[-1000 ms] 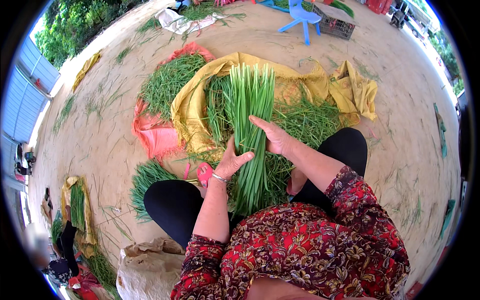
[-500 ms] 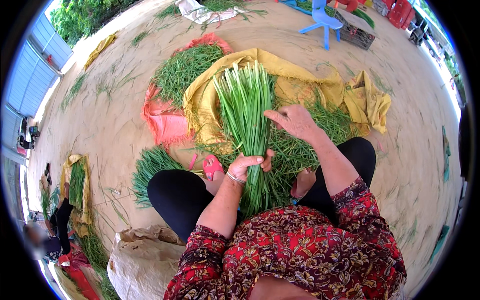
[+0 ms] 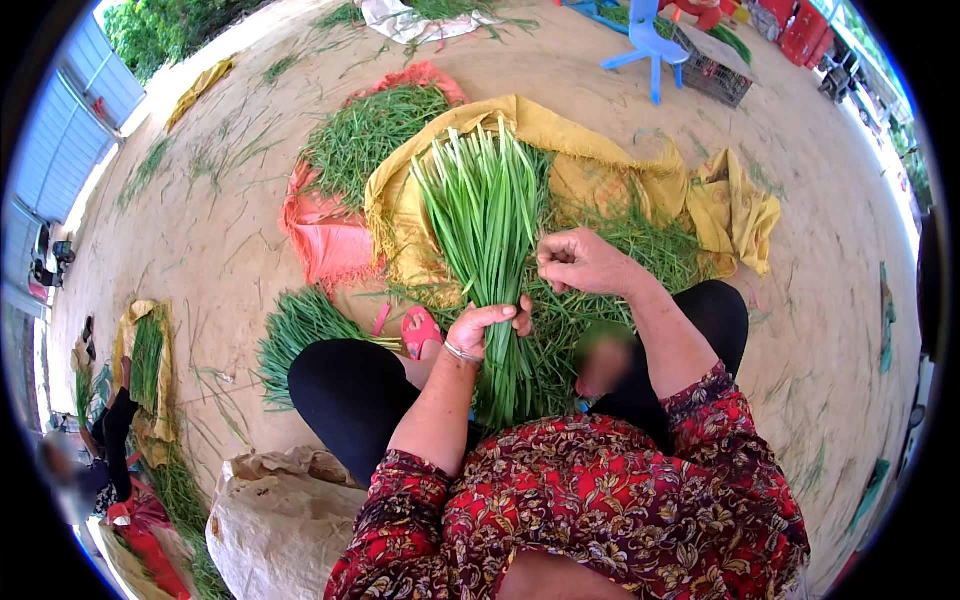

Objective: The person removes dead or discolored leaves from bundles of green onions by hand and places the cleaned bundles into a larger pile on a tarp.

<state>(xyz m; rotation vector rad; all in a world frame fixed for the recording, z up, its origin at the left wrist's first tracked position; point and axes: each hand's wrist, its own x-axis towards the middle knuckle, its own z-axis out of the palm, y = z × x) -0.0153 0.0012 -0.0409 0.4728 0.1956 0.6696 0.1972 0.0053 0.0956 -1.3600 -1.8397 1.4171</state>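
A thick bunch of garlic chives (image 3: 482,215) stands between my knees, its pale stalk ends fanned out at the top and its green leaves pointing down at my lap. My left hand (image 3: 486,326) is wrapped round its lower middle. Just right of the bunch and apart from it, my right hand (image 3: 585,262) is held with fingers curled and thumb pressed in; whatever they pinch is too small to make out. Beneath both hands, loose chives (image 3: 655,245) cover a yellow woven sack (image 3: 590,190). Another pile of chives (image 3: 300,340) lies beside my left knee.
Beyond the yellow sack, a pink-red sack (image 3: 325,250) bears more loose greens (image 3: 375,130). A white sack (image 3: 285,520) sits at my left hip. Far right are a blue plastic chair (image 3: 655,45) and a dark crate (image 3: 715,70). Another person (image 3: 115,440) sits at far left.
My right hand has drawn slightly down and away from the bunch, its thumb now folded in toward the fingers. The bunch tilts a little further left in my left hand.
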